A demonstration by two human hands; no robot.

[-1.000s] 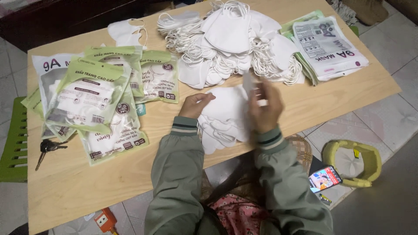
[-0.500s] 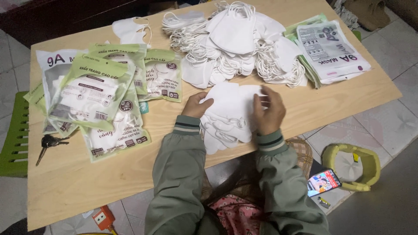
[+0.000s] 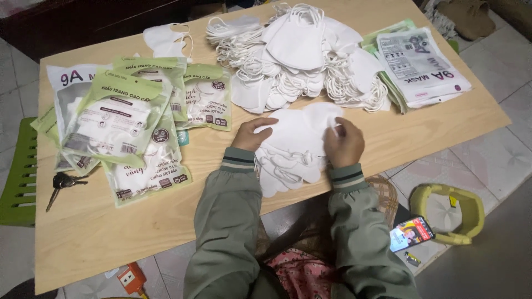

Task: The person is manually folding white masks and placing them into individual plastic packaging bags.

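My left hand (image 3: 252, 134) rests flat, fingers loose, on the small mask stack (image 3: 293, 145); right hand (image 3: 343, 143) pinches its top mask (white, folded) at the edge.

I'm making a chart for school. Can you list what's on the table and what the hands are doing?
Left hand: rests on small stack of white masks
Right hand: pinches the stack's top edge
Behind: big pile of white masks
Left side: green mask packets, keys
Right side: flat packets
Surface: wooden table
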